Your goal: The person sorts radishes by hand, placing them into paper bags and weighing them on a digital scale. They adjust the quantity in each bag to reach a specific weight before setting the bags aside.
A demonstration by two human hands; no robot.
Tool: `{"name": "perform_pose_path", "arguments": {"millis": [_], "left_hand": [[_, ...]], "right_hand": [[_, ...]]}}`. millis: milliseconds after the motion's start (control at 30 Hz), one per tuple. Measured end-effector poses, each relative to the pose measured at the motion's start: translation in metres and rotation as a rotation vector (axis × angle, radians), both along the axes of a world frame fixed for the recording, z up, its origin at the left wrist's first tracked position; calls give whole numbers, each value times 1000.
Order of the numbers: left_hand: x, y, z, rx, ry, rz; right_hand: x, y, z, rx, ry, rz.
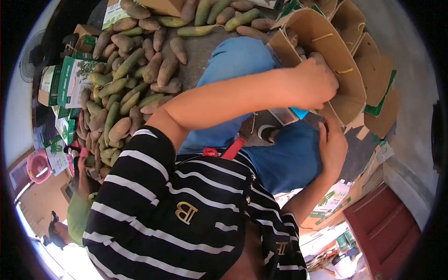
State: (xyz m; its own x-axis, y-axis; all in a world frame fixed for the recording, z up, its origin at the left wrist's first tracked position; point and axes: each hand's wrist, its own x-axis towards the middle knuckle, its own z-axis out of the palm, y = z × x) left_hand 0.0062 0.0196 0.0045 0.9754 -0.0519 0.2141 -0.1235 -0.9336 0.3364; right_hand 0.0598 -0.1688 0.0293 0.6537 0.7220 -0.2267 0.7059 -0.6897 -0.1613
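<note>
1. Brace right hand [333,144] against lower corner of carton [326,51]; closure there cannot be told.
2. Keep left hand [312,84] clenched on carton flap, beside knees, holding walls square.
3. Count: two hands, one carton held, several nested cartons [373,70] behind.
4. Tubers [126,74] beyond: too many to count.

We've got a brown cardboard box [326,60] up at the right, unfolded and open, its flaps splayed and plain inner walls facing us. It's tilted on edge beside a stack of flattened boxes. One elongated brownish root [322,58] sits right at its lower wall.
</note>
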Motion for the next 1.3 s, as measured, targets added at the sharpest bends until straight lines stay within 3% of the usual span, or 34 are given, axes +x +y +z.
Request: {"name": "perform_pose_path", "arguments": {"millis": [67, 133, 167, 267, 300, 333, 400, 433, 467, 500, 533, 600, 667, 767, 800, 833, 867, 933, 967, 1067, 1133, 1200, 1300], "left_hand": [[-17, 34, 47, -125, 52, 123], [-37, 85, 45, -267, -259, 193], [-50, 107, 44, -298, -132, 360], [-110, 193, -31, -55, -5, 693], [-147, 229, -86, 68, -19, 706], [-186, 246, -120, 98, 229, 851], [-256, 258, -178, 115, 432, 1037], [-309, 278, -242, 225, 506, 986], [-309, 251, -220, -70, 582, 1113], [-335, 237, -244, 105, 502, 1043], [-336, 216, -235, -160, 541, 1245], [-364, 206, -279, -272, 436, 1371], [-377, 204, -323, 39, 501, 1465], [-379, 209, -338, 224, 841, 1331], [-382, 212, -344, 515, 972, 1066], [-394, 221, -378, 612, 1109, 972], [-407, 233, -382, 389, 894, 1186], [-400, 210, -362, 590, 964, 778], [-401, 202, -353, 571, 989, 737], [-388, 183, -338, 313, 1012, 913], [-380, 180, -335, 200, 991, 992], [-378, 179, -338, 114, 968, 1045], [-368, 178, -332, -8, 900, 1098]], "right_hand": [[1, -1, -2, 51, 1, 14], [0, -5, -2, 75, 11, 12], [1, -6, -2, 84, 19, 7], [2, -7, -4, 111, -13, 13], [3, -7, -5, 116, -35, 17], [3, -6, -6, 122, -33, 31], [5, -9, -8, 122, -46, 33], [5, -10, -7, 132, -48, 37], [5, -10, -6, 137, -54, 36], [5, -8, -5, 148, -58, 41], [6, -6, -4, 166, -62, 40], [6, -2, -4, 203, -63, 44], [4, 2, -3, 270, -95, 32], [0, -1, 4, 369, -154, -29], [1, -7, 5, 443, -198, -64], [3, -19, 8, 516, -245, -98], [8, -38, 12, 514, -361, -170], [17, -75, 17, 528, -577, -276], [21, -100, 21, 453, -696, -354], [34, -195, 30, 221, -1002, -543], [29, -254, 24, -61, -1039, -758], [17, -288, 23, -361, -591, -1127], [-1, -352, -22, -505, -318, -1334]]}}
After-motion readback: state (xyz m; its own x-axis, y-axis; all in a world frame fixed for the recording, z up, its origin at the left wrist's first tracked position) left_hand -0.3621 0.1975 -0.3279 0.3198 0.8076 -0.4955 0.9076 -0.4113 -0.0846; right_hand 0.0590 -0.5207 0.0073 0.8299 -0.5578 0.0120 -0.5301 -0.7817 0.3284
